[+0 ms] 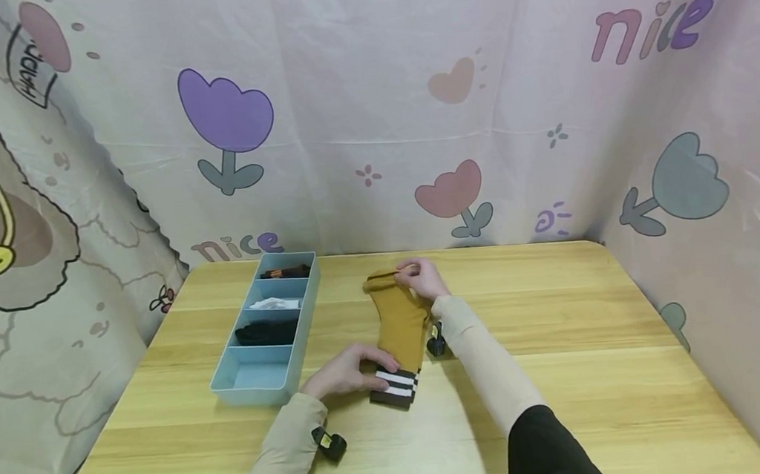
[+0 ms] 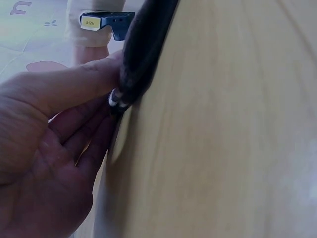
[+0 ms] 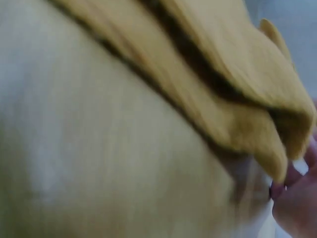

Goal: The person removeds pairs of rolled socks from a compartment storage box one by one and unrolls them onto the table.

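Note:
A mustard-yellow sock (image 1: 400, 321) lies lengthwise on the table, its black-and-white striped cuff (image 1: 394, 390) toward me. My left hand (image 1: 345, 372) is at the cuff and pinches its left side; in the left wrist view the thumb sits on the dark cuff (image 2: 143, 44) and the other fingers are low beside it. At the far end my right hand (image 1: 425, 279) pinches the yellow fabric, which is lifted a little there. Two layers of yellow cloth (image 3: 237, 64) show in the right wrist view, with the fingertips partly hidden behind them.
Left of the sock stands a light-blue organizer box (image 1: 308, 309) with several compartments in a row. It holds a dark item with orange marks (image 1: 285, 273), a white cloth item (image 1: 274, 304) and a black folded cloth (image 1: 267, 333). A patterned curtain (image 1: 344, 121) rises behind the table.

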`<state>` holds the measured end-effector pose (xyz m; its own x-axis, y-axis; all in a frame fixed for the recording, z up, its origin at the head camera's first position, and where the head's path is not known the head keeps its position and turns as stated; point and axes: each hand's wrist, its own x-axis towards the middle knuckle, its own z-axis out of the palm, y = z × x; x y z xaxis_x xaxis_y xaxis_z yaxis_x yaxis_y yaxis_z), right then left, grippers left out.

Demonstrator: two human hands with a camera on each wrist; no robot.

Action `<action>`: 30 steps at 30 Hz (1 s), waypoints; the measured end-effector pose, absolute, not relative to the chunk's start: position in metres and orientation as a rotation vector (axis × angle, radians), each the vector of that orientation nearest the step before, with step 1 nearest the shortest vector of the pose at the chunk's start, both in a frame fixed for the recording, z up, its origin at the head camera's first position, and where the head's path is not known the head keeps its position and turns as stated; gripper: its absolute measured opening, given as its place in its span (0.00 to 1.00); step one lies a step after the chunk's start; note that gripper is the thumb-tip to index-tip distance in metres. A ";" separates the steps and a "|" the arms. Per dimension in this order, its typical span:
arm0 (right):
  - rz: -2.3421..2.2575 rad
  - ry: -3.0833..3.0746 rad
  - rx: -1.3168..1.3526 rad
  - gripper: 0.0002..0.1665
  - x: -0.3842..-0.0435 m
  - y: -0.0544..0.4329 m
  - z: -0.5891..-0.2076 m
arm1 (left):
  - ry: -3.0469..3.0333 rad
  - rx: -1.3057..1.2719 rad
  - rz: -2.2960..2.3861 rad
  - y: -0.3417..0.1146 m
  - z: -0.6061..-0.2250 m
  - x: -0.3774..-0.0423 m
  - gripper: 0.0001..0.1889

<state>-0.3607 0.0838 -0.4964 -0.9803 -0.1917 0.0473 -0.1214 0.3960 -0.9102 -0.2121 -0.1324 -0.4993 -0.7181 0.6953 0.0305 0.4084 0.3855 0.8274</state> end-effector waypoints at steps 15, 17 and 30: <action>-1.562 2.459 -0.552 0.32 -0.361 0.087 -0.496 | 2.353 0.931 1.209 -0.133 -0.496 -0.210 0.13; -1.546 2.451 -0.556 0.34 -0.361 0.087 -0.497 | 2.351 0.942 1.211 -0.133 -0.496 -0.210 0.13; -1.221 2.570 -0.527 0.43 -0.364 0.087 -0.493 | 2.345 0.989 1.215 -0.135 -0.498 -0.209 0.13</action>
